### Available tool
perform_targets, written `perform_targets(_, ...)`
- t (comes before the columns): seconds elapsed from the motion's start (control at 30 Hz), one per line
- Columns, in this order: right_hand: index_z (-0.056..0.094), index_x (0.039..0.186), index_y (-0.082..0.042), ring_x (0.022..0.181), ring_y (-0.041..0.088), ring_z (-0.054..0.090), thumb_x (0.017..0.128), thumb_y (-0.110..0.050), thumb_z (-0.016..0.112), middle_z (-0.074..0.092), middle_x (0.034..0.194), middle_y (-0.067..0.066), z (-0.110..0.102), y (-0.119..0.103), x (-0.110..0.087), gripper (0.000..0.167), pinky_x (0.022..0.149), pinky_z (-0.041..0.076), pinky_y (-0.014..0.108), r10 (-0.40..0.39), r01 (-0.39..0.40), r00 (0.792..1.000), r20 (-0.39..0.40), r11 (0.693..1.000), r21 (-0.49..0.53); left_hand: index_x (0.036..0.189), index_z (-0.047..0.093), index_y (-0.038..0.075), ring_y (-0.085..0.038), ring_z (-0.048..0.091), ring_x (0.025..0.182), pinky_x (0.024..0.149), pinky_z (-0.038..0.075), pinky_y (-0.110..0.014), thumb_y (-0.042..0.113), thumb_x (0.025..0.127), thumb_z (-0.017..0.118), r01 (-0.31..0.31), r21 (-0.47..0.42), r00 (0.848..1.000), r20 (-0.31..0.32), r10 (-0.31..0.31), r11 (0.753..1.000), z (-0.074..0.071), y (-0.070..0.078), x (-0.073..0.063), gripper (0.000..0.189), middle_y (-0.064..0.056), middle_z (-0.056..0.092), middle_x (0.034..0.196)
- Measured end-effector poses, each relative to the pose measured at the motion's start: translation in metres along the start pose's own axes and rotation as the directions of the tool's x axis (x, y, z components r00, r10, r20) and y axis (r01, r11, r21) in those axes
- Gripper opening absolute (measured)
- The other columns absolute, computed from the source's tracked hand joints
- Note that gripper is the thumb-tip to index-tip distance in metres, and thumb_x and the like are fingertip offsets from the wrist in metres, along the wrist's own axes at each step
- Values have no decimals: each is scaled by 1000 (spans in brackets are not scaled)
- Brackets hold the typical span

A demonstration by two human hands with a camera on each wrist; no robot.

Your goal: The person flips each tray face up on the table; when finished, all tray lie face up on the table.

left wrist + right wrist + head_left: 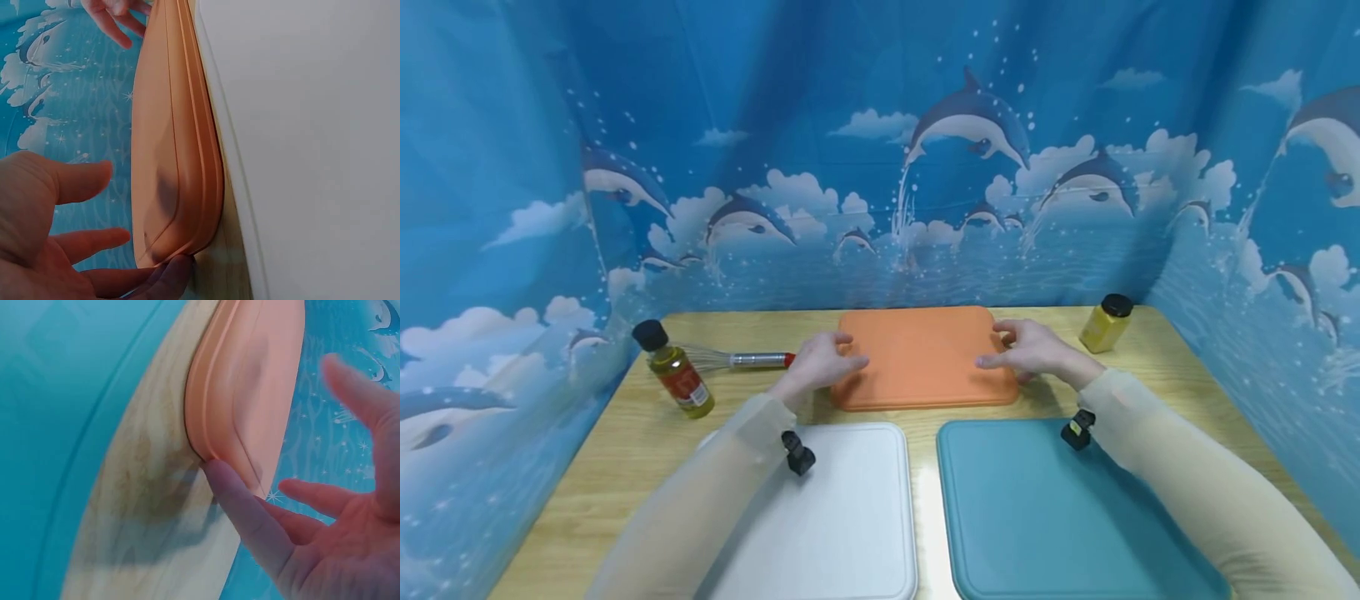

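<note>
An orange cutting board [925, 357] lies flat at the back middle of the table, its edge showing a groove line in the wrist views. At its left end is my left hand [823, 363], fingertips right at the corner and the thumb held apart above the surface. My right hand [1036, 348] is at the opposite end. In the right wrist view one fingertip meets the rim of the board [215, 419], while the thumb [350, 387] stands away from it. Both hands have spread, loosely bent fingers.
Nearer the front lie a white board [850, 508] and a teal board [1060, 508], side by side, under my forearms. A whisk [752, 360] and an oil bottle [677, 371] are at the left. A yellow jar [1105, 325] with a black lid stands back right.
</note>
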State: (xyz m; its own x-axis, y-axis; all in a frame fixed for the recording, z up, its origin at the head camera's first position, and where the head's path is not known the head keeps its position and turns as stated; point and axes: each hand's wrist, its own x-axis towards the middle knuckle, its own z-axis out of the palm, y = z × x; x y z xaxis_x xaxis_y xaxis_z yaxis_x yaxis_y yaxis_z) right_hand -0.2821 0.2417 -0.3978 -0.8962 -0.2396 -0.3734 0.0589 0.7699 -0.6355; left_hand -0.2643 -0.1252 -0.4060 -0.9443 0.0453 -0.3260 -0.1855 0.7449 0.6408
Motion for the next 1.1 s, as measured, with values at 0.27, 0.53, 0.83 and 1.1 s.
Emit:
perform_targets(0.27, 40, 172, 0, 150, 47, 55, 97, -19, 89, 43, 171, 36, 4, 3, 5, 91, 84, 71, 37, 6, -6, 999, -34, 1000, -7, 162, 59, 15, -34, 56, 154, 124, 54, -55, 26, 106, 78, 42, -69, 999, -4, -43, 997, -3, -2, 5, 60, -13, 53, 174)
perform_targets(0.53, 47, 169, -1, 143, 44, 60, 96, -9, 88, 42, 170, 36, 7, 6, 10, 84, 80, 70, 35, 15, -15, 999, -46, 1000, -6, 163, 58, 17, -24, 65, 126, 90, 63, -38, 15, 110, 70, 148, -304, 989, 43, -142, 941, -11, -6, 12, 54, -11, 63, 159)
perform_targets(0.83, 45, 170, -2, 147, 45, 57, 98, -10, 86, 40, 172, 36, 7, 5, 9, 83, 84, 70, 36, 28, -28, 999, -31, 1000, 2, 165, 58, 16, -27, 68, 133, 97, 70, -41, 0, 107, 67, 134, -415, 991, 42, -129, 900, -13, -15, 18, 61, -16, 58, 166)
perform_targets(1.1, 44, 172, -5, 149, 43, 56, 99, -11, 86, 38, 174, 34, 5, 4, 9, 84, 85, 69, 36, 46, -46, 999, -12, 999, 8, 167, 56, 20, -25, 72, 128, 78, 67, -30, 1, 108, 68, 105, -462, 994, 73, -80, 881, -22, -19, 17, 62, -17, 51, 174)
